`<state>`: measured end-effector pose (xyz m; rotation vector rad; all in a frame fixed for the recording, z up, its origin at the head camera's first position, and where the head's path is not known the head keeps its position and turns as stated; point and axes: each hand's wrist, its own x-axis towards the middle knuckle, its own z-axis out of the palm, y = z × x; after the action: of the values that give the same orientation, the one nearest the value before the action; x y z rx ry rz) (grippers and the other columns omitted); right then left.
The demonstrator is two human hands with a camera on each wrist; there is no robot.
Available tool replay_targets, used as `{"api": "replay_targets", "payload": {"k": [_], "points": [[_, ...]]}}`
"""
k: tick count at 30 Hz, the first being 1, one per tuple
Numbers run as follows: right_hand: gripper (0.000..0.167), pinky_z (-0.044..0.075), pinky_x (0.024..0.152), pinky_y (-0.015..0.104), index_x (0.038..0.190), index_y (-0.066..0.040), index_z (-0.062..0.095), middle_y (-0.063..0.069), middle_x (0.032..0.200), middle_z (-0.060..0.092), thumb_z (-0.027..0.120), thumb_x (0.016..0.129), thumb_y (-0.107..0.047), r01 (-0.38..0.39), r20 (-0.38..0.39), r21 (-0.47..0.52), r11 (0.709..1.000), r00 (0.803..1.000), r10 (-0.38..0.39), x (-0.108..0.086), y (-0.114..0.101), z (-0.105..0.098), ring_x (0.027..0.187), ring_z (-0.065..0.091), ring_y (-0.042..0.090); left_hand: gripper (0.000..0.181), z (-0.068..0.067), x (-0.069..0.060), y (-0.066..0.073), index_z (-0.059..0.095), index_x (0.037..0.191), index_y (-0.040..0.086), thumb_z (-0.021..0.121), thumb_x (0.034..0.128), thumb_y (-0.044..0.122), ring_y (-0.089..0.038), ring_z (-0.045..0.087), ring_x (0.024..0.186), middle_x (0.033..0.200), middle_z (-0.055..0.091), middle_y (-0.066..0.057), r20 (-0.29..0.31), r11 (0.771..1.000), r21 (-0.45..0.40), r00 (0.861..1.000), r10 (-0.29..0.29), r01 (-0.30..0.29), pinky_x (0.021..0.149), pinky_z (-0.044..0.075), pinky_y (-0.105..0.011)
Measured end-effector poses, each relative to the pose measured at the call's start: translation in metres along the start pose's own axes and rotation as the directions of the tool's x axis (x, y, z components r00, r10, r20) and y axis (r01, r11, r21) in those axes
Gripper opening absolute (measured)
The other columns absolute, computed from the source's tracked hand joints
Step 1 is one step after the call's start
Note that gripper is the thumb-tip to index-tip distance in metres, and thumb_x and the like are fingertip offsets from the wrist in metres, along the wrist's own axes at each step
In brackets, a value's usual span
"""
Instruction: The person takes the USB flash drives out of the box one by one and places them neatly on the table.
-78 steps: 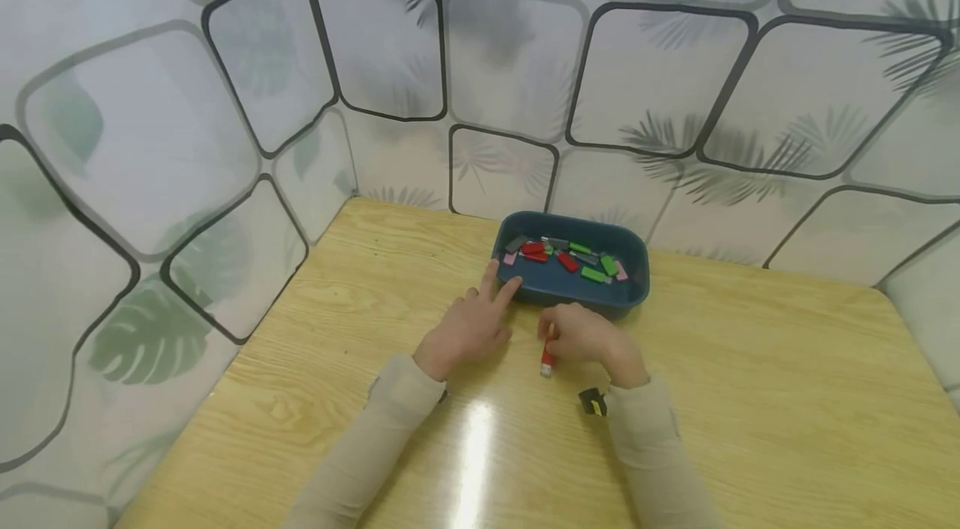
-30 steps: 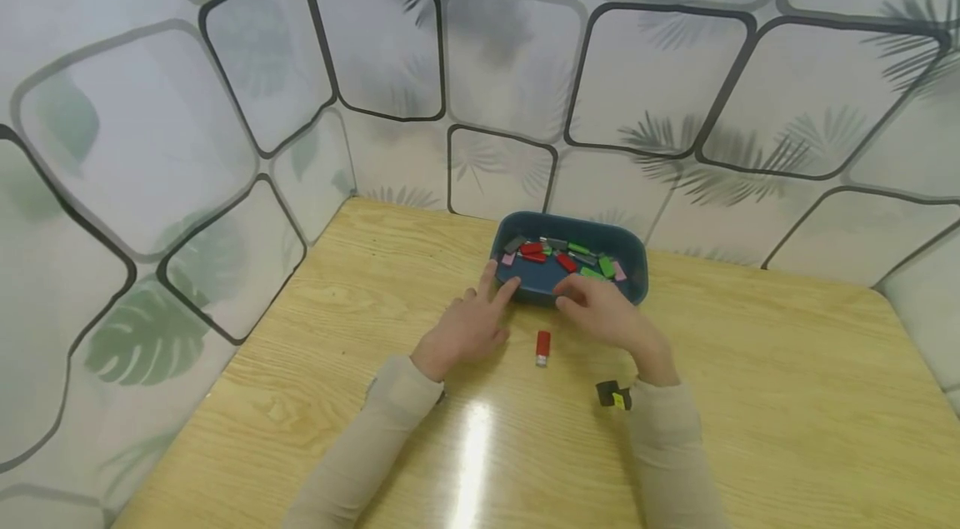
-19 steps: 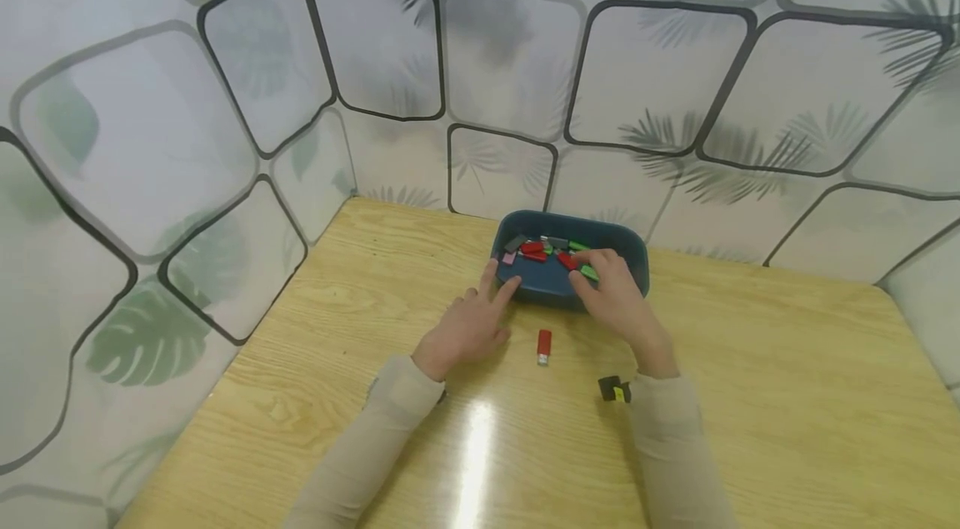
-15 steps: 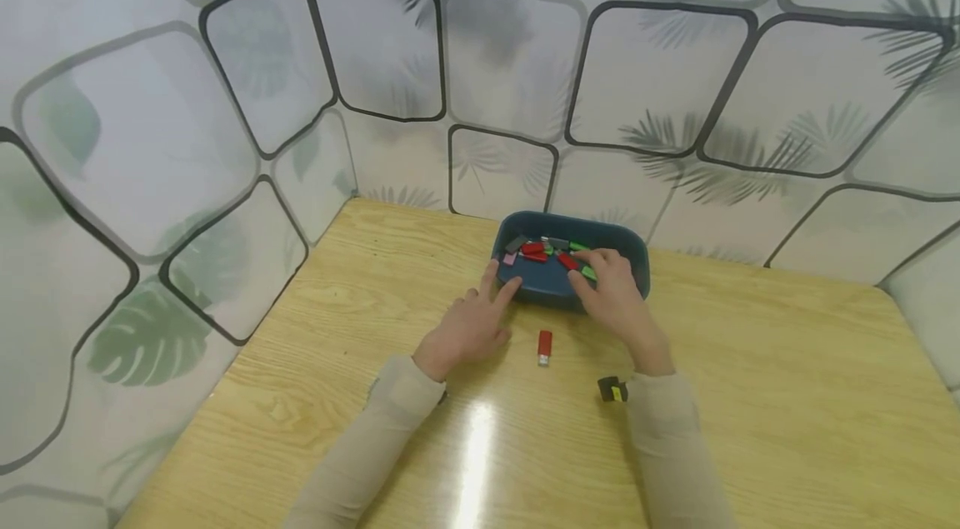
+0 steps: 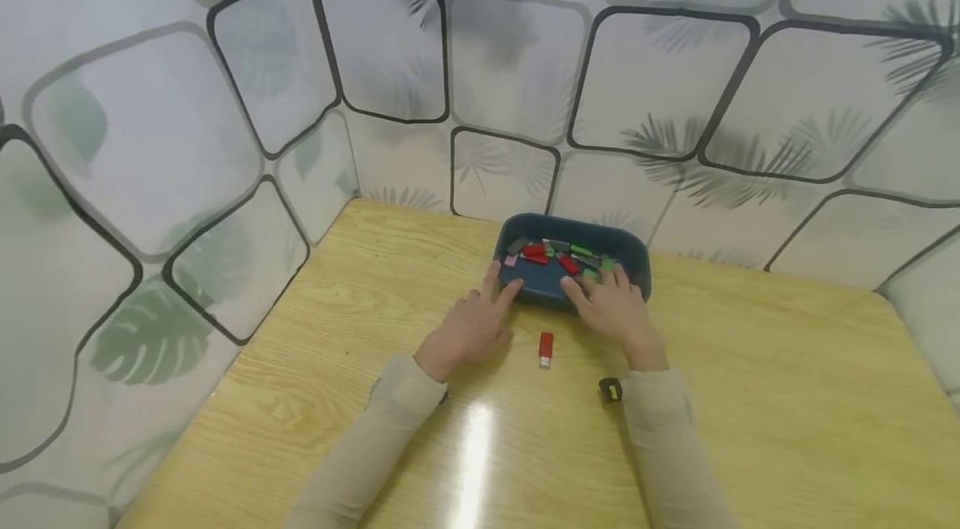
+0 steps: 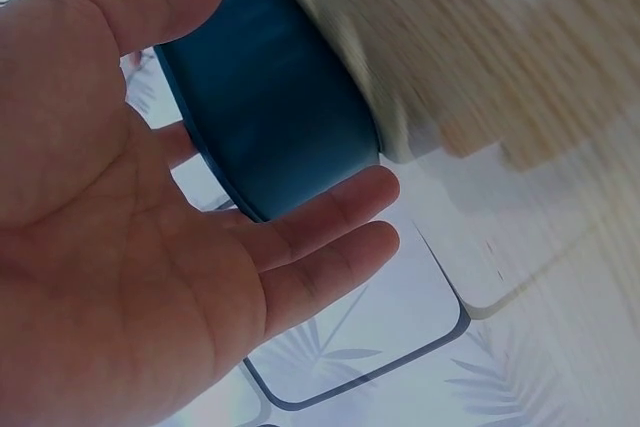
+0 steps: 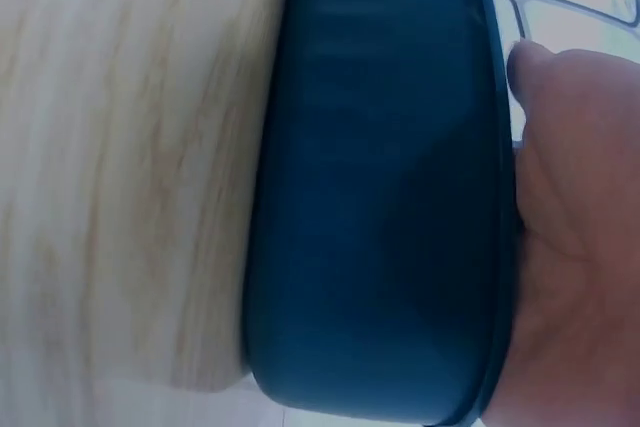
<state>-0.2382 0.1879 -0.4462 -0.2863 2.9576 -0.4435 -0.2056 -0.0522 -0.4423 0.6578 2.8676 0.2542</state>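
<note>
A dark blue plastic bin point(image 5: 536, 296) stands at the back of the table with several USB flash drives point(image 5: 568, 264) in red, green, grey and pink inside. My left hand point(image 5: 468, 329) is at its near left corner, fingers extended along the rim and wall, holding nothing. My right hand point(image 5: 617, 314) reaches over the near right rim, its fingers spread over green drives and partly hiding them. In the right wrist view its fingertips are behind the bin wall. A red USB flash drive point(image 5: 545, 350) lies on the table before the bin, connector toward me.
The wooden table point(image 5: 360, 287) runs up to a patterned wall covering point(image 5: 510, 62) behind the bin and on the left. A small black device point(image 5: 611, 390) sits at the right wrist beside the sleeve.
My right hand has let go of the red USB flash drive on the table and moved up into the bin. There its fingers have since shifted slightly nearer me. The left hand stays put.
</note>
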Motion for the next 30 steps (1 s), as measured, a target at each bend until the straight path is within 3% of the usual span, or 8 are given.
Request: {"api": "replay_targets", "payload": {"k": [6, 9, 26, 30], "points": [[0.087, 0.035, 0.1, 0.069, 0.141, -0.003, 0.054, 0.029, 0.143, 0.048, 0.011, 0.101, -0.067, 0.012, 0.051, -0.059, 0.998, 0.999, -0.009, -0.0014, 0.0004, 0.0015, 0.133, 0.042, 0.05, 0.077, 0.0027, 0.0006, 0.0005, 0.016, 0.16, 0.021, 0.061, 0.0989, 0.034, -0.038, 0.054, 0.118, 0.165, -0.005, -0.019, 0.001, 1.0, -0.001, 1.0, 0.002, -0.002, 0.091, 0.052, -0.047], [0.087, 0.04, 0.096, 0.067, 0.14, -0.003, 0.055, 0.029, 0.141, 0.051, 0.011, 0.101, -0.067, 0.011, 0.067, -0.063, 0.998, 0.998, -0.007, -0.0009, 0.0, 0.0007, 0.125, 0.049, 0.05, 0.076, 0.0031, 0.0003, 0.0006, 0.016, 0.16, 0.021, 0.06, 0.099, 0.034, -0.038, 0.054, 0.118, 0.165, -0.005, -0.019, -0.001, 1.0, 0.002, 1.0, 0.001, -0.001, 0.092, 0.052, -0.048], [0.089, 0.04, 0.096, 0.068, 0.142, -0.003, 0.053, 0.03, 0.146, 0.043, 0.011, 0.099, -0.069, -0.017, 0.087, -0.031, 0.999, 0.996, 0.019, 0.0033, -0.0006, -0.0016, 0.128, 0.046, 0.051, 0.076, 0.0022, 0.0005, -0.0003, 0.014, 0.16, 0.021, 0.059, 0.0996, 0.035, -0.037, 0.055, 0.117, 0.165, -0.006, -0.02, 0.003, 0.999, 0.032, 1.0, -0.002, 0.002, 0.088, 0.053, -0.045], [0.09, 0.039, 0.097, 0.069, 0.144, 0.0, 0.049, 0.034, 0.148, 0.038, 0.013, 0.1, -0.069, -0.025, 0.066, -0.013, 1.0, 0.998, 0.026, 0.0026, -0.0008, -0.0012, 0.137, 0.034, 0.052, 0.076, 0.0017, 0.0, 0.0001, 0.015, 0.159, 0.02, 0.059, 0.0995, 0.035, -0.037, 0.055, 0.117, 0.165, -0.005, -0.019, 0.003, 1.0, 0.029, 1.0, -0.003, 0.003, 0.089, 0.053, -0.045]]}}
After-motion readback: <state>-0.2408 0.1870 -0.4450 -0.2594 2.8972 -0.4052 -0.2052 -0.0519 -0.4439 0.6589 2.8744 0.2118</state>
